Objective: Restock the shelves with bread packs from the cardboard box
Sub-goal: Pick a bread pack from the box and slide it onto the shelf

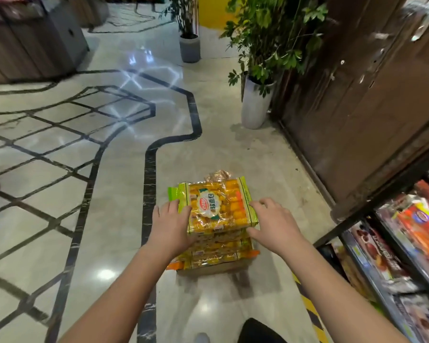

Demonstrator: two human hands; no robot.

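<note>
Two bare forearms (124, 293) reach in from the bottom edge toward the lower middle of the frame, over a glossy pale floor (60, 194) with dark inlaid lines. Left of centre, the left hand (170, 224) lays its fingers on the green sealed edge of the top bread pack (218, 206), with the thumb hooked under the near corner. That yellow pack lies flat on a stack of bread packs (218, 253), which rises above the rim of the cardboard box (213, 268) on the floor. The right hand (274, 222) curls its fingers over the opposite edge, so the two hands hold the pack between them from both sides, probably because soft bread needs even support when lifted. At the lower right stand the shelves (394, 243), already holding blurred colourful packets. They are close beside the box, which keeps each carry short.
</note>
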